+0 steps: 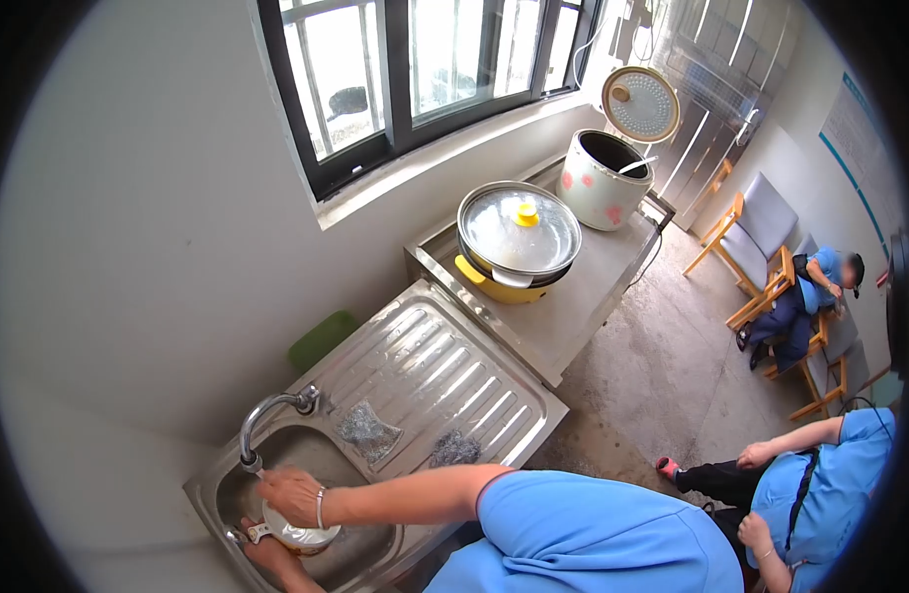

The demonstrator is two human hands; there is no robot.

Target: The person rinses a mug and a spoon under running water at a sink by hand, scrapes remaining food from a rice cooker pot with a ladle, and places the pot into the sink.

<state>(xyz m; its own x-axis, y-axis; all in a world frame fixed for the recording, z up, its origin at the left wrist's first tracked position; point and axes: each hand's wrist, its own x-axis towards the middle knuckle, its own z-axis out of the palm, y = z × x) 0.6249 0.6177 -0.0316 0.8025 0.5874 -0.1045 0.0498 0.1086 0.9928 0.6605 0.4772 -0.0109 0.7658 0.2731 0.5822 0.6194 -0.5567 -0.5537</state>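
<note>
My left hand (269,559) is down in the steel sink (360,565), its fingers closed at the handle-like edge of a white bowl (316,540). The bowl is tilted and partly covered by my hands. My right hand (293,496), with a bracelet at the wrist, is directly below the spout of the curved chrome faucet (263,413), over the bowl. Its fingers are curled. What they grip is hidden. On the drainboard beside the basin lie a flattened silvery scrubbing pad (368,432) and a darker steel-wool pad (456,449).
A yellow electric pot (514,293) with a glass lid (504,242) and an open rice cooker (591,188) stand on a metal table (548,341). Behind the sink is a green object (322,338). Two people in blue (820,494) are at the right, one seated among chairs (756,222).
</note>
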